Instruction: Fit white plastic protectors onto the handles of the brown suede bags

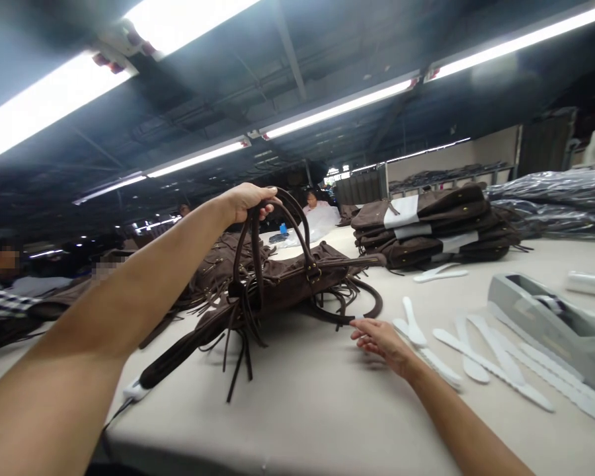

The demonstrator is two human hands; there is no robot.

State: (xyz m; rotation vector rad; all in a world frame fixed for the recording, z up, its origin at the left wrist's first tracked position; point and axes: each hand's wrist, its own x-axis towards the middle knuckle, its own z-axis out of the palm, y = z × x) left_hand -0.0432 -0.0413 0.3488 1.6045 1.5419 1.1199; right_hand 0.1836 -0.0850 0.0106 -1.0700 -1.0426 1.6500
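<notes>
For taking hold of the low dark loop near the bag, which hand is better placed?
Probably the right hand: it is at or just beside the low dark loop, while the left hand is higher, holding the raised handles.

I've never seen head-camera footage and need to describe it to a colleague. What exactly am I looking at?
There's no machine: these are a person's two bare hands, and the single picture comes from a camera on their head. The left hand grips the raised handles of a brown bag. The right hand is beside a dark loop; whether they touch is unclear. The pale table also bears stacked brown bags, white flat pieces and a grey dispenser-like device.
</notes>
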